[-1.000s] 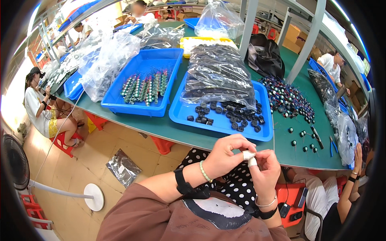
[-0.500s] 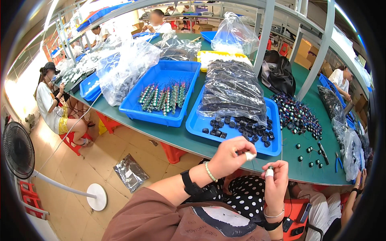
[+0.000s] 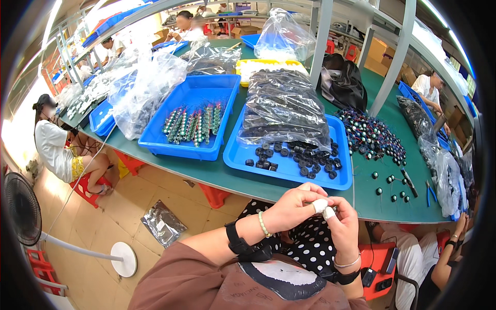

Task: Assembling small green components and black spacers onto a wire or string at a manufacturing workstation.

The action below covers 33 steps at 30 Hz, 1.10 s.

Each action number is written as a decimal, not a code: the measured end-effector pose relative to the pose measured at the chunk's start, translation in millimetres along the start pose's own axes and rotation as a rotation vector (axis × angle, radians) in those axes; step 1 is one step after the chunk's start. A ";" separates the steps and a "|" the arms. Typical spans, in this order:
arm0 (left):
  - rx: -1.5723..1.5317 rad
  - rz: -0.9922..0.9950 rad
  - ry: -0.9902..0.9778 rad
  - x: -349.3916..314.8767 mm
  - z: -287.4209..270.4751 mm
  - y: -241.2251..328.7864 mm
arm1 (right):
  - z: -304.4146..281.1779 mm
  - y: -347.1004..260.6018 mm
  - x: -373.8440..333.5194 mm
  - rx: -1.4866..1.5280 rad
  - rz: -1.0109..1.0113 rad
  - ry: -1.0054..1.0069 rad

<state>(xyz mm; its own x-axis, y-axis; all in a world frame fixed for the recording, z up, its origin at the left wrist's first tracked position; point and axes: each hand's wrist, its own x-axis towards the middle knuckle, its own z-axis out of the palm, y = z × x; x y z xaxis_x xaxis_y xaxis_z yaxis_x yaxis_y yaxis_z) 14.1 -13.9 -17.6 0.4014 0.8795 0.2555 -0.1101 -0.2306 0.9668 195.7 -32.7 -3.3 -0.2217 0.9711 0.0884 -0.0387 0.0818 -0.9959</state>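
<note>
Just beyond the front edge of the table, over my lap, my left hand (image 3: pixel 295 211) and my right hand (image 3: pixel 345 227) meet fingertip to fingertip. Both are closed in a pinch, with white covers on a finger or thumb of each. Between the fingers of my right hand shows a sliver of a small dark round part (image 3: pixel 335 209); the fingers hide most of it. Whatever my left fingertips pinch is hidden. Nearest to the hands is a blue tray (image 3: pixel 237 164) with loose black round caps (image 3: pixel 311 164) and a clear bag of black parts (image 3: pixel 287 111).
A deeper blue tray (image 3: pixel 181 151) holds rows of small green circuit boards (image 3: pixel 194 124). To the right lie a pile of wired round parts (image 3: pixel 369 135), a black marker (image 3: pixel 408 181) and blue-handled pliers (image 3: pixel 431 194). Grey shelf posts (image 3: pixel 395 57) rise from the table. Other people sit around.
My hands, apart before, have come together at the fingertips. The small round part in my right hand is now mostly covered. The whole view has shifted slightly.
</note>
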 end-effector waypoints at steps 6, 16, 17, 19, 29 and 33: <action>0.115 0.044 -0.022 -0.8 8.9 8.0 | -6.5 4.3 -6.6 -0.055 -0.056 0.038; -0.079 0.039 -0.072 -0.3 -0.4 3.2 | -1.6 3.9 -1.7 -0.206 -0.298 0.086; -0.140 0.002 -0.064 0.4 1.0 4.4 | -3.5 8.7 -0.6 -0.159 -0.292 0.086; -0.137 -0.033 -0.089 2.2 1.1 5.3 | -5.5 11.0 -1.2 -0.154 -0.253 0.079; 0.066 -0.006 0.012 6.4 8.0 10.3 | -20.1 15.8 0.7 0.147 -0.053 -0.036; 0.599 0.279 0.183 18.8 -25.1 33.1 | -41.8 -8.7 14.5 -0.428 -0.171 0.342</action>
<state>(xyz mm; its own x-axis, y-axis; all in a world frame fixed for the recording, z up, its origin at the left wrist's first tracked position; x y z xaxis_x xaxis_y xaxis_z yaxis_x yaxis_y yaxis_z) -4.8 5.5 19.1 0.2648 0.7976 0.5419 0.3560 -0.6031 0.7138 233.6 -10.0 5.8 0.0833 0.9476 0.3083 0.3672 0.2584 -0.8935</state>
